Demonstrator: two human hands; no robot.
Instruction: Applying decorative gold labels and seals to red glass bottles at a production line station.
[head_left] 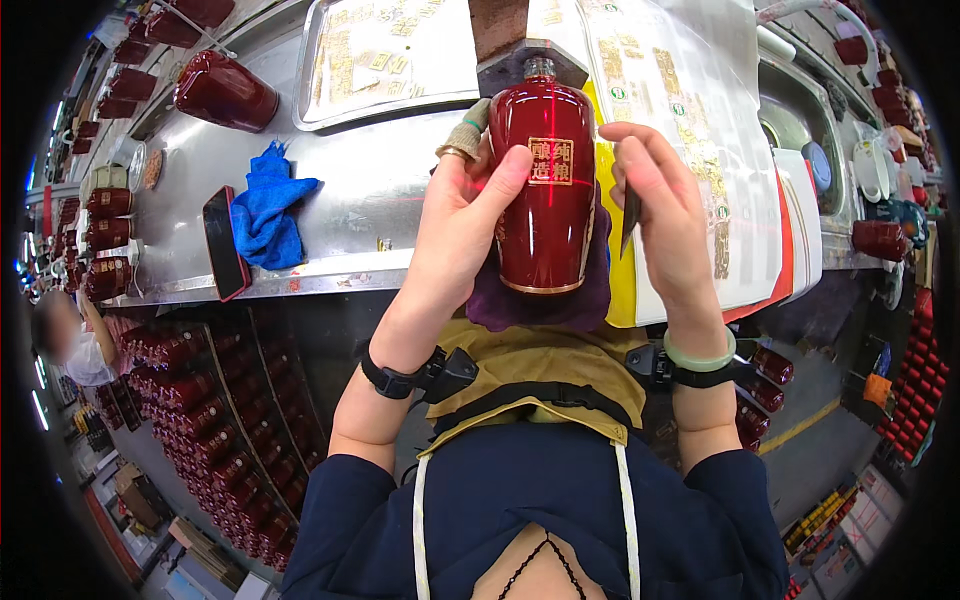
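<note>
A glossy dark red bottle with a gold-framed square label lies tilted in front of me, its clear neck pointing away. Its base rests over a dark purple cloth. My left hand grips the bottle's left side, the thumb lying across the front near the label; a fabric cover wraps one finger. To the right of the bottle, my right hand is curled around a thin dark blade-like piece, whose exact kind I cannot make out. Those fingertips are apart from the bottle.
A metal tray holds gold labels. Label sheets cover the right of the bench. At left are a blue cloth, a phone and another red bottle. A sink stands right; a co-worker is far left.
</note>
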